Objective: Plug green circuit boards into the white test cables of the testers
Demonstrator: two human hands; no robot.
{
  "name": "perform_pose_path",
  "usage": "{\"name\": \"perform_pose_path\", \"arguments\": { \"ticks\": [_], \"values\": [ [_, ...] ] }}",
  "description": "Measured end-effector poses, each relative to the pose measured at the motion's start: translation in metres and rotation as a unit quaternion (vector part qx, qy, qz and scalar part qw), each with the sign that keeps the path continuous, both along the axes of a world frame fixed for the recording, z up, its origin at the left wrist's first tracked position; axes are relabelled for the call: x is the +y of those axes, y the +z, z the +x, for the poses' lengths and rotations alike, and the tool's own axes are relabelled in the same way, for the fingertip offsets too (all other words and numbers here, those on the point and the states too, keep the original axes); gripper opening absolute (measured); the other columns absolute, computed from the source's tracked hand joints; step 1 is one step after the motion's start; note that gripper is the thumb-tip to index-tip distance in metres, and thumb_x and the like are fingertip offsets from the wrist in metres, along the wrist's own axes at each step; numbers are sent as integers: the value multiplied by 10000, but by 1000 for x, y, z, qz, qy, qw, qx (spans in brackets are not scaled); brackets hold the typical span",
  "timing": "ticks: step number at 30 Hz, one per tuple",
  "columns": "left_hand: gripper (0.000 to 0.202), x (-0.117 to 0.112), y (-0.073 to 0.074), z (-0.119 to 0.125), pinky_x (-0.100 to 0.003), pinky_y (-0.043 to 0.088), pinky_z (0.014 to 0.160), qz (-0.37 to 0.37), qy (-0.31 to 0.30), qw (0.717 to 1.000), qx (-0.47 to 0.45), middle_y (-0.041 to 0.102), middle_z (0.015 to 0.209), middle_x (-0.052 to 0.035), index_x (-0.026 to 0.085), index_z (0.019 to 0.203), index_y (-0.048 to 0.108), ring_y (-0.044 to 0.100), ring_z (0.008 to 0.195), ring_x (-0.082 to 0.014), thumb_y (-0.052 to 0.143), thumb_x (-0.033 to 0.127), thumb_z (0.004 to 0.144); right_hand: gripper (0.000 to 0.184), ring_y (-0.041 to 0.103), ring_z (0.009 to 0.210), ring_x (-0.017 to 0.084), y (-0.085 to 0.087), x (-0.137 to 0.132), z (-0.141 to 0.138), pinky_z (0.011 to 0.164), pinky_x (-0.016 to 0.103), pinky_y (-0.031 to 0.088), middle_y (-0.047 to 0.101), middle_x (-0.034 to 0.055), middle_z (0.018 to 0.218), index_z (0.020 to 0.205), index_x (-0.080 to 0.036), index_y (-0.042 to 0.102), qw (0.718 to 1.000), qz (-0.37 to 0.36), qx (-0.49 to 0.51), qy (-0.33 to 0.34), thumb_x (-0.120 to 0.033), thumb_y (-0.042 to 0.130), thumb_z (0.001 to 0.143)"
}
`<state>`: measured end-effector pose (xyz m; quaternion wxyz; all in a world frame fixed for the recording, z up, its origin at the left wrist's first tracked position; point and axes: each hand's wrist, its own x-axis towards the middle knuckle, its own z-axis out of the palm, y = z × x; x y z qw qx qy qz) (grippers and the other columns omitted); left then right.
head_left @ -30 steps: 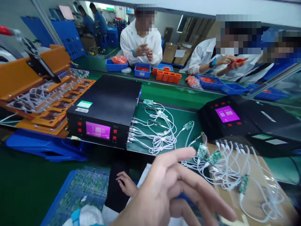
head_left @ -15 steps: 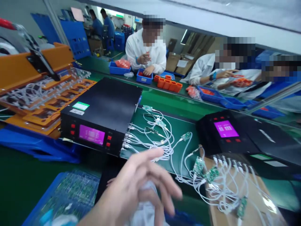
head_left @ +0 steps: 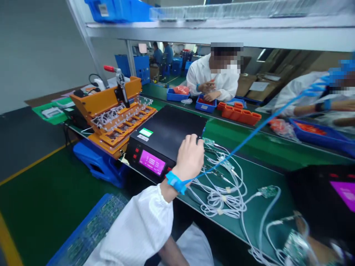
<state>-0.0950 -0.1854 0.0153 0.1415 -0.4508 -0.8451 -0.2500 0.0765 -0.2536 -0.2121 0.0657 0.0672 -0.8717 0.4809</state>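
Note:
My left hand (head_left: 191, 157), in a white sleeve (head_left: 138, 225) with a blue wrist strap (head_left: 175, 182), reaches to the front right corner of a black box (head_left: 172, 127) with a lit purple screen. Its fingers are bent and closed, their tips hidden; a small dark bit shows beside them, but what they grip cannot be made out. White cables (head_left: 222, 199) run beside the hand to several green circuit boards (head_left: 226, 162). My right hand is not in view; a patch of bare skin (head_left: 173, 253) at the bottom edge cannot be identified.
Left of the box stands an orange clamp fixture (head_left: 108, 107) with a red-handled lever. A second black box (head_left: 313, 188) is at right. A blue tray (head_left: 80, 225) of boards lies lower left. Co-workers in white (head_left: 213, 81) sit opposite. The blue strap cord (head_left: 249, 136) crosses the view.
The view has swung left and the left hand has gone up and forward to the black box's corner. Its fingers, spread before, are now bent in.

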Motion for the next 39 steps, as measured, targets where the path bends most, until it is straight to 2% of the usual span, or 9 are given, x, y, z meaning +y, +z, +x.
{"name": "perform_pose_path", "arguments": {
  "ticks": [4, 7, 9, 12, 18, 23, 26, 30, 39],
  "values": [
    [228, -3, -6, -7, -428, 511, 1028, 34, -15, 999, -12, 610, 1268, -143, 130, 1176, 653, 553, 1193, -305, 625, 232, 975, 231, 780, 853, 237, 88, 59, 27, 802, 347, 625, 794, -53, 899, 1016, -437, 776, 989, -72, -87, -97, -417, 563, 929],
    [249, -2, -6, -7, -438, 514, 1015, 22, -7, 1000, -13, 605, 1281, -155, 119, 1194, 662, 551, 1207, -319, 626, 239, 978, 269, 736, 909, 231, 161, 121, 25, 844, 337, 583, 777, 57, 957, 963, -248, 752, 955, 6, 28, -295, -406, 542, 1022],
    [262, -1, -5, -4, -443, 517, 1004, 8, -3, 1000, -8, 603, 1286, -163, 110, 1207, 664, 548, 1212, -328, 616, 240, 983, 249, 713, 904, 247, 182, 161, 11, 870, 380, 568, 759, 87, 1003, 1069, -221, 737, 914, 99, 78, -385, -403, 577, 1011],
    [272, -1, -4, -1, -445, 516, 1001, -2, 4, 1000, 9, 599, 1302, -176, 102, 1218, 663, 544, 1220, -332, 602, 232, 987, 186, 700, 971, 289, 174, 205, -26, 911, 437, 550, 740, 129, 1065, 1048, -196, 739, 879, 234, 51, -413, -312, 615, 973],
    [209, -4, 1, 10, -408, 515, 1014, 34, -26, 999, -11, 655, 1213, -137, 132, 1164, 673, 575, 1198, -286, 535, 203, 1023, 113, 676, 1007, 297, 136, 240, -78, 925, 407, 516, 758, 137, 952, 924, -174, 763, 886, 336, -50, -316, -136, 731, 822],
    [238, -2, -15, 52, -338, 565, 872, 31, -116, 987, -104, 681, 1162, -116, 158, 1198, 644, 685, 1055, -251, 468, 242, 1062, 163, 663, 901, 269, 132, 240, -59, 867, 405, 525, 715, 112, 855, 852, -190, 721, 915, 279, 67, -283, -266, 590, 913],
    [290, 6, -35, 70, -368, 563, 769, -32, -57, 979, -195, 661, 1193, -207, 86, 1199, 618, 732, 950, -306, 453, 282, 1063, 255, 697, 944, 282, 133, 230, -38, 857, 425, 551, 738, 134, 1017, 1047, -201, 684, 908, 196, 133, -345, -390, 531, 970],
    [337, 19, -53, 74, -384, 543, 808, -1, -67, 956, -285, 708, 1093, -201, 113, 1119, 623, 731, 972, -325, 344, 300, 1097, 310, 747, 995, 295, 140, 214, -20, 862, 418, 578, 769, 148, 1110, 1181, -212, 641, 903, 168, 115, -379, -411, 491, 997],
    [332, 23, -62, 68, -342, 490, 772, 121, -100, 928, -337, 740, 965, -107, 195, 1031, 609, 717, 881, -273, 314, 326, 1107, 302, 753, 1034, 277, 144, 209, -22, 915, 405, 586, 780, 127, 1124, 1134, -213, 696, 897, 212, 160, -353, -340, 449, 1018]
  ]
}}
